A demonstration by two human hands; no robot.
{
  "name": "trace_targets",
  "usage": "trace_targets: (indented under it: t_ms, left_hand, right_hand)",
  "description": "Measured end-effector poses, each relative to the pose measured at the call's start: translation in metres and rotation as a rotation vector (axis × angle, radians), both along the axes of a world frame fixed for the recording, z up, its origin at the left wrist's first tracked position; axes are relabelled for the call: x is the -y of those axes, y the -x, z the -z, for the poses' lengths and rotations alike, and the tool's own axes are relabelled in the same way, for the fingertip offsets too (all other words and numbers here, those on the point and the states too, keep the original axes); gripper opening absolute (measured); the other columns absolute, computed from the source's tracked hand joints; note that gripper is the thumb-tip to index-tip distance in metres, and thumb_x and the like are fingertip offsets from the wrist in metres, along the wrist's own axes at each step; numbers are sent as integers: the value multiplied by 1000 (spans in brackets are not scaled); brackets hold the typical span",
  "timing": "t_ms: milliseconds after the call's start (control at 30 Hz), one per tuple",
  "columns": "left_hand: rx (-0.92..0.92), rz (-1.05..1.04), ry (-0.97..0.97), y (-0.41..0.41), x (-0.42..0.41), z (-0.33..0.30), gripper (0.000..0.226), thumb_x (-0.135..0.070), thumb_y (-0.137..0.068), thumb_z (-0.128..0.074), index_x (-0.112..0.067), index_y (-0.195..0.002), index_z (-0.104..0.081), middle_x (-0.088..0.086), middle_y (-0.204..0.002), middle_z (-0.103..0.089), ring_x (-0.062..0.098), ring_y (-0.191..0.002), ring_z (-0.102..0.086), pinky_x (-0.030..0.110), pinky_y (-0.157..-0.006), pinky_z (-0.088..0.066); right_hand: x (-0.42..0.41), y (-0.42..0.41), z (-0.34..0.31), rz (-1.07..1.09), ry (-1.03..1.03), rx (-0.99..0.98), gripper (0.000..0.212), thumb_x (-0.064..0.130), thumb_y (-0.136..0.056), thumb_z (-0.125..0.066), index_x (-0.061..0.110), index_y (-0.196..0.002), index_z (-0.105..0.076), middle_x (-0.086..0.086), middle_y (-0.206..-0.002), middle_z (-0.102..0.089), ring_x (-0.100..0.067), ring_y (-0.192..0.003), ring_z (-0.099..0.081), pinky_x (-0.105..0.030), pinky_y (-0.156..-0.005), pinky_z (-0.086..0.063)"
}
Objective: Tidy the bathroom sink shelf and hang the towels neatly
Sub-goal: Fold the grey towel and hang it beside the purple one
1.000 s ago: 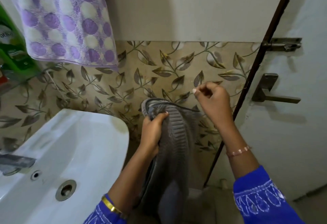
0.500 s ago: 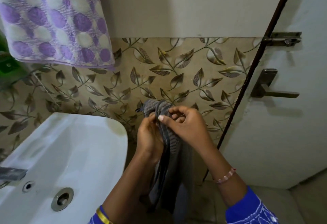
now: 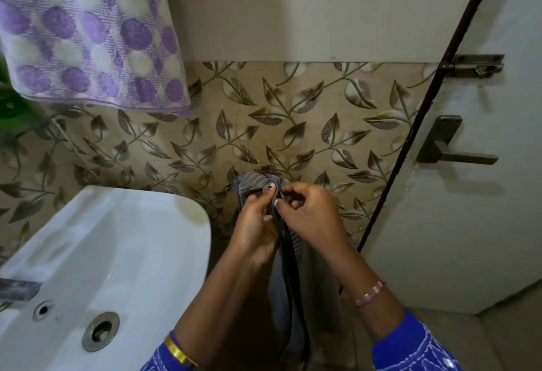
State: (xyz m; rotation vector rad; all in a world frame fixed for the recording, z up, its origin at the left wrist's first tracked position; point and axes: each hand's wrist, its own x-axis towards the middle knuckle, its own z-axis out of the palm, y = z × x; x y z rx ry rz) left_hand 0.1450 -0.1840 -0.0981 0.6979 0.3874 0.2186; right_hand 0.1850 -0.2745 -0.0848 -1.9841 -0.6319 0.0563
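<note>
A grey ribbed towel hangs down between my arms in front of the leaf-patterned tiles. My left hand grips its bunched top edge, with the thumb on the cloth. My right hand pinches the same top edge right beside the left, fingers curled. The towel's top fold peeks out above both hands. A purple and white dotted towel hangs at the upper left, above the sink.
A white sink with a metal drain fills the lower left; a tap end pokes in at the left edge. Something green sits on the shelf at far left. A white door with handle and bolt stands right.
My right hand has come down from the towel's far corner to meet my left hand at the top edge. The towel is now bunched narrower, and the view has tilted slightly down.
</note>
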Motion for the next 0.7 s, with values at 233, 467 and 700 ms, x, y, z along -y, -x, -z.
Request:
trace_targets:
  t_ms: [233,467,700]
  left_hand:
    - [-10,18,104,-2,-1,-2,23,-13,-94,-43,-1,-91,-62,13,-75,-70,20,-65,-71,30,-64,-59]
    - [-150,61,-84,-1,-5,8,28,-28,-93,-48,-6,-93,-65,9,-79,-73,23,-81,-68,36,-80,-54]
    - [-346,-300,-459,-7,-44,32,21,-26,-94,-43,-12,-93,-59,8,-87,-58,27,-94,-59,31,-75,-43]
  right_hand:
    - [-1,-3,4,-35,100,58,41,19,-78,-70,11,-117,-61,3,-101,-55,-12,-96,-55,-22,-82,-48]
    - [5,-10,5,-35,-40,-267,10,6,-83,-62,13,-90,-65,9,-72,-57,-1,-66,-53,-12,-54,-42]
    - [41,-41,-9,282,-621,-668,25,-5,-85,-45,13,-74,-60,-3,-76,-62,-14,-71,-58,-22,-58,-46]
